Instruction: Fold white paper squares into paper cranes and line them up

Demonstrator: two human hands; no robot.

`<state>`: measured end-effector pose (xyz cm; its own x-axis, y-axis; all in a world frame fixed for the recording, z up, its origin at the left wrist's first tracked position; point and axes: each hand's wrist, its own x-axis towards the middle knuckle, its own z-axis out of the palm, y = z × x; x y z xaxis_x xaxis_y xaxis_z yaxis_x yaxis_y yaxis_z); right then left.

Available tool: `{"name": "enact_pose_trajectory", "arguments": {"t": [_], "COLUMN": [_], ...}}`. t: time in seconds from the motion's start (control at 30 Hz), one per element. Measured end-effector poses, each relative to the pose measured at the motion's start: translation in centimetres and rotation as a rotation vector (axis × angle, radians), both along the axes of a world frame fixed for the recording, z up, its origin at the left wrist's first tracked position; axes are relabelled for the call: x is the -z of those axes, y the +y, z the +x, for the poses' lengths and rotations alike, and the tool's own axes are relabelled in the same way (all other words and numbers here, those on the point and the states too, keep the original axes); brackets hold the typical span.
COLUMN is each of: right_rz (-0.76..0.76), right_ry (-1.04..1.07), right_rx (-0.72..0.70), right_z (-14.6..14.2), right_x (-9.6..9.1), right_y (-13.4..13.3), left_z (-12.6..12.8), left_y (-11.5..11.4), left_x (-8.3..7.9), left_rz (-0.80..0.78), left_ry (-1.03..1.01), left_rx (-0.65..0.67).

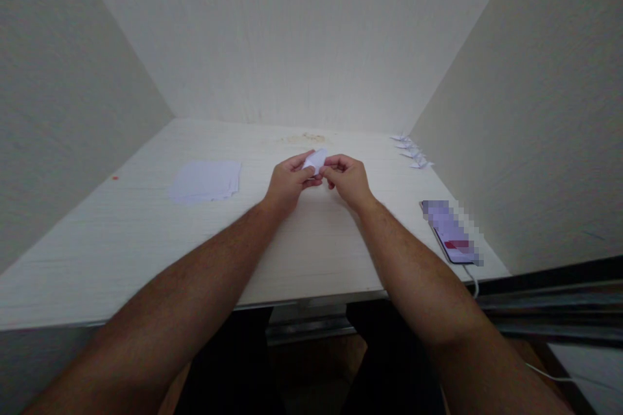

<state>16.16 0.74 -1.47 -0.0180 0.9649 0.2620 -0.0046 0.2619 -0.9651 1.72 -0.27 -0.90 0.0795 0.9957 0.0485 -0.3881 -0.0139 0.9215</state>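
Observation:
A small folded piece of white paper (316,159) is held up above the middle of the table, between my two hands. My left hand (291,180) pinches its left side, thumb in front and fingers behind. On the right, my right hand (349,178) grips the lower right edge between thumb and fingertips. The fingers cover part of the paper, so its full folded shape is hidden. To the left of my hands lies a stack of white paper sheets (207,179), its edges slightly uneven.
Several small folded white paper figures (413,154) stand in a row by the right wall. Nearer to me a phone (445,233) lies with a white cable (472,280) running off the edge of the white table (311,259). Walls enclose the back and both sides.

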Motion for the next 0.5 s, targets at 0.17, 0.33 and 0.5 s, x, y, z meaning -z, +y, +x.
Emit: {"name": "enact_pose_trajectory", "arguments": {"t": [0.17,0.33,0.5], "right_rz": [-0.004,-0.013,-0.001], "right_ry": [0.045,0.012,0.001], "right_rx": [-0.041,-0.075,-0.103], "right_z": [0.02,0.18,0.36], "right_x": [-0.04,-0.22,-0.24], "right_y": [0.05,-0.23,-0.38], "left_z": [-0.07,-0.03,-0.15], "left_y": [-0.08,-0.03,0.09], "left_x": [-0.19,0.08,0.29], "left_rz": [-0.023,-0.015,0.003], "left_ry": [-0.01,0.076,0.106], "left_rx": [-0.001,-0.059,-0.067]}}
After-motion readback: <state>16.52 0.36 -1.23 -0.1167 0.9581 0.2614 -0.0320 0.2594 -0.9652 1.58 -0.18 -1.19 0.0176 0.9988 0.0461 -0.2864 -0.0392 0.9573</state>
